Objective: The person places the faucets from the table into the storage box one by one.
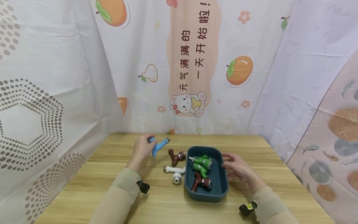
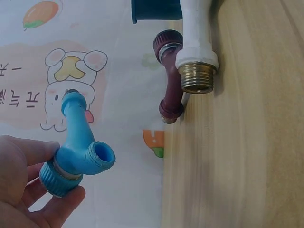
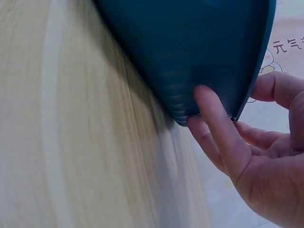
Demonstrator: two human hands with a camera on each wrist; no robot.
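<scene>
So the blue faucet (image 1: 160, 146) is in the left hand (image 1: 143, 147), pinched by its ribbed knob end, up over the far left part of the table (image 1: 159, 205). Long axis runs on a slant: threaded end aims up-right in the head view, spout tips toward the table. There's a gap between it and the loose brown faucet (image 1: 175, 157); the white faucet (image 1: 174, 170) sits just beside the tub (image 1: 207, 198). Left arm's reaching forward, right hand (image 1: 238, 167) grips the tub's right rim, fingers against the outer wall.
</scene>
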